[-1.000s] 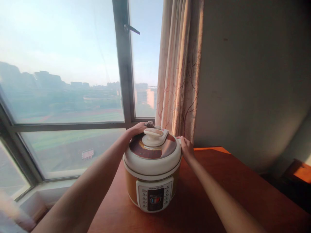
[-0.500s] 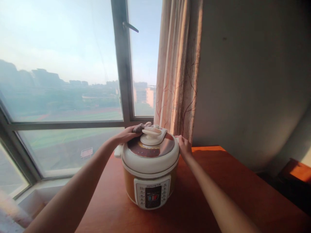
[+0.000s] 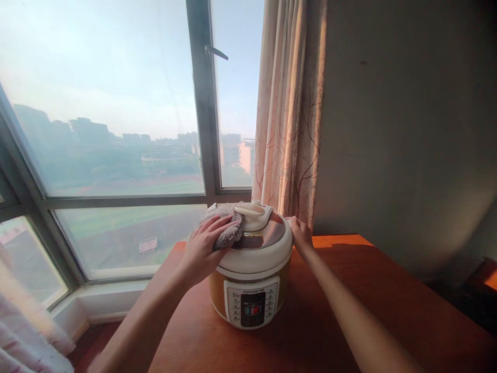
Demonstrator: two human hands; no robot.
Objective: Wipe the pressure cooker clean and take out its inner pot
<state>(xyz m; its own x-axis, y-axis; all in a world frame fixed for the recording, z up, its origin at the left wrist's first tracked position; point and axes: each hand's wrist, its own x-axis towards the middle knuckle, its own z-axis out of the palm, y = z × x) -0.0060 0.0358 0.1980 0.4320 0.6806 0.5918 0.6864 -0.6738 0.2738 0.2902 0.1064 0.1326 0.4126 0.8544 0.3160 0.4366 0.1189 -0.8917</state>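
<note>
A white and golden-brown electric pressure cooker (image 3: 248,267) stands upright on the reddish-brown table (image 3: 349,300), its lid on and its control panel (image 3: 252,304) facing me. My left hand (image 3: 212,235) presses a fluffy grey cloth (image 3: 230,234) onto the left side of the lid's shiny top, beside the lid handle (image 3: 250,212). Its fingers lie over the cloth. My right hand (image 3: 301,234) grips the side handle at the cooker's right rim; most of that handle is hidden by the fingers.
A window (image 3: 128,155) with a grey frame fills the left and back. Behind the cooker hangs a patterned curtain (image 3: 289,114), and another piece of curtain (image 3: 27,331) is at the lower left. A dark wall (image 3: 399,140) rises at the right.
My left hand has brought the cloth from the lid's back left towards me, onto its left side. My right hand stays at the handle. The whole view has shifted slightly.
</note>
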